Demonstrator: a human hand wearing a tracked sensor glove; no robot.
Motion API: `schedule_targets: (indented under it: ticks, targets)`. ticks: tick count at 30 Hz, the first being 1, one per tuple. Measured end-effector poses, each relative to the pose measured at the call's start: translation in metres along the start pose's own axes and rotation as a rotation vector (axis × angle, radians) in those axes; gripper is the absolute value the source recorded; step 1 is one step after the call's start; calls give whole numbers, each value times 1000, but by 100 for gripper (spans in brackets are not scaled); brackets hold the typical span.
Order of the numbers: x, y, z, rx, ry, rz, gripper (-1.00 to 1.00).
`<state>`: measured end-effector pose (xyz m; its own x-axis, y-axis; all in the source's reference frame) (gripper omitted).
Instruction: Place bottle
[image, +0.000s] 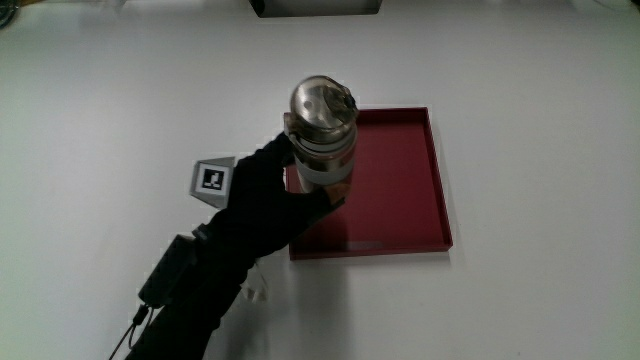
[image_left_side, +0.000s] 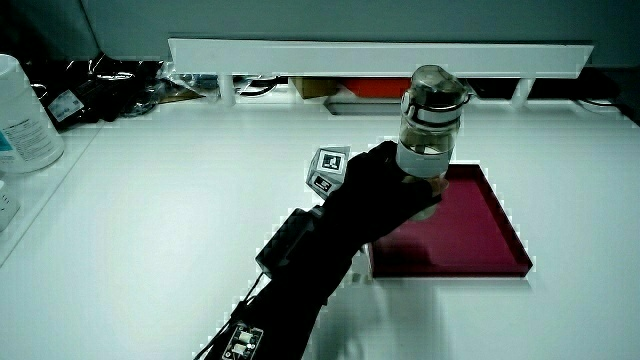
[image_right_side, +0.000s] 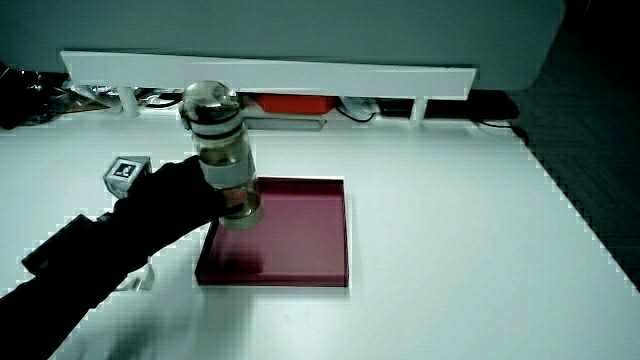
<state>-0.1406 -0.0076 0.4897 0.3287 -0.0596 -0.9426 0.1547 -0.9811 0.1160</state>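
The hand (image: 268, 198) is shut on a clear bottle (image: 322, 130) with a domed metal lid, gripping its lower body. The bottle stands upright at the edge of a shallow dark red tray (image: 400, 195), over the tray's rim nearest the hand. In both side views the bottle (image_left_side: 430, 125) (image_right_side: 222, 140) has its base low over the tray (image_left_side: 470, 235) (image_right_side: 300, 245); I cannot tell whether it touches the tray floor. The patterned cube (image: 212, 180) rides on the back of the hand (image_left_side: 385, 190) (image_right_side: 175, 200). The forearm lies over the table between the person and the tray.
A low white partition (image_left_side: 380, 55) (image_right_side: 270, 72) runs along the table's edge farthest from the person, with cables and an orange object under it. A large white container (image_left_side: 22, 115) stands at the table's edge. A dark box (image: 315, 7) lies at the partition.
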Motion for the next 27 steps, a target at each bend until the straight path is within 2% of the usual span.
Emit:
schedule_targets:
  ticks: [1, 2, 3, 4, 5, 6, 8, 9, 10, 12, 13, 15, 16, 17, 19, 21, 22, 25, 26, 27]
  targets:
    - [-3, 0, -4, -6, 30, 20, 0]
    - [-5, -1, -8, -24, 65, 77, 0]
    - [-8, -2, -12, -36, 45, 94, 0]
    - [-11, -4, -15, -40, 49, 111, 0]
    - [-16, -5, -18, -42, 20, 108, 0]
    - [-19, -7, -21, -51, 2, 132, 0]
    - [-21, -8, -26, -58, -2, 164, 0]
    - [-25, -7, -28, -57, 13, 135, 0]
    - [-25, -8, -29, -72, 16, 172, 0]
    - [-30, -8, -32, -73, 19, 163, 0]
    - [-28, -8, -33, -80, 15, 190, 0]
    - [-31, -8, -36, -90, 13, 189, 0]
    - [-32, -8, -37, -92, 43, 182, 0]
    - [-31, -9, -38, -98, 53, 202, 0]
    - [-36, -9, -40, -97, 58, 167, 0]
    - [-32, -9, -41, -116, 76, 217, 0]
    - [-35, -9, -42, -114, 77, 195, 0]
    - [-31, -8, -45, -144, 113, 209, 0]
    - [-31, -7, -47, -155, 145, 179, 0]
    - [-32, -6, -48, -156, 109, 169, 0]
